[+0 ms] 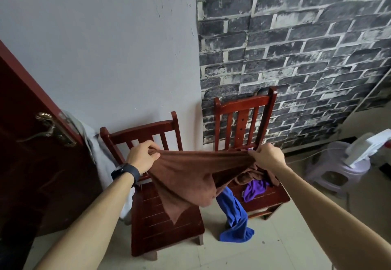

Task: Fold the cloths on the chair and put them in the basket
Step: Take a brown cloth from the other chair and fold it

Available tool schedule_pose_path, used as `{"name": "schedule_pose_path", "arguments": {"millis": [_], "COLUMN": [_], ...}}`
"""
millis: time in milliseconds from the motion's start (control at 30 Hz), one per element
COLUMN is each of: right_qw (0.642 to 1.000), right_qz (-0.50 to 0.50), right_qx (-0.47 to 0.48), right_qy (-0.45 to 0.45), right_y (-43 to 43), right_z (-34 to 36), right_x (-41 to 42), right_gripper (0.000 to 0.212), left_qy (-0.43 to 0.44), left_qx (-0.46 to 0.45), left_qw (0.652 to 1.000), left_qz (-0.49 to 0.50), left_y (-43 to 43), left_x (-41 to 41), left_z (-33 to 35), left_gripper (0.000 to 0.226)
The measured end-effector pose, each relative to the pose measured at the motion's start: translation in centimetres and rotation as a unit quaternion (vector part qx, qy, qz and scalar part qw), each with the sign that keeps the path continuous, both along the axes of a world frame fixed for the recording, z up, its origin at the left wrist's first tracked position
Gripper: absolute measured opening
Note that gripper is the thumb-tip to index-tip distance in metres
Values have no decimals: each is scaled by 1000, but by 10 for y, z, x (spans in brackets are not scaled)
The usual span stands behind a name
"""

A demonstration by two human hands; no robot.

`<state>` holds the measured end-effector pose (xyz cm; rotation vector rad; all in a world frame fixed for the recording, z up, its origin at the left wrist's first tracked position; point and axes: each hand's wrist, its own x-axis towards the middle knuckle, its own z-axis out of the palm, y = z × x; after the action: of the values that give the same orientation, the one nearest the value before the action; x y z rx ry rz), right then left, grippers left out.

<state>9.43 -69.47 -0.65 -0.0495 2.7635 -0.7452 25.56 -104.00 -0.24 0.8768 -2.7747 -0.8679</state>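
Your left hand (142, 156) pinches one upper corner of the brown cloth (186, 176). Your right hand (267, 155) pinches the opposite corner, fingers curled over the edge. The cloth hangs stretched between both hands, and its lower point dangles in front of the left chair (167, 225). A black wristband (125, 173) sits on your left wrist.

The right chair (243, 117) carries a crumpled brown heap (247, 175) and a purple cloth (255, 190) on its seat. A blue cloth (234, 216) drapes off the seat's front edge to the floor. A door (31, 164) stands at left, and a pale stool (338, 170) at far right.
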Motion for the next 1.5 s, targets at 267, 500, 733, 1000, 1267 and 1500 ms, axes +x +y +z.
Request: {"name": "schedule_pose_path", "arguments": {"millis": [267,500,733,1000,1267,1500], "right_qw": [971,933,980,970,972,974], "right_qz": [-65,-44,153,240,203,179], "right_qx": [-223,-329,-115,-26,-34,35], "right_qy": [-54,-137,59,15,-117,-137], "right_y": [-8,-10,-25,-24,-55,-136], "right_z": [0,-8,-33,-126,-175,-230], "right_x": [6,8,30,88,132,93], "right_gripper": [39,59,35,20,24,33], "left_qy": [108,214,106,-56,-144,-212], "left_qx": [370,438,211,34,67,67], "left_qw": [900,848,955,968,935,941], "left_qz": [203,211,181,243,318,257], "left_y": [-4,12,16,41,16,-64], "left_x": [32,58,94,172,234,179], "left_z": [-21,-13,-38,-114,-165,-224], "left_gripper": [23,30,37,25,22,23]}}
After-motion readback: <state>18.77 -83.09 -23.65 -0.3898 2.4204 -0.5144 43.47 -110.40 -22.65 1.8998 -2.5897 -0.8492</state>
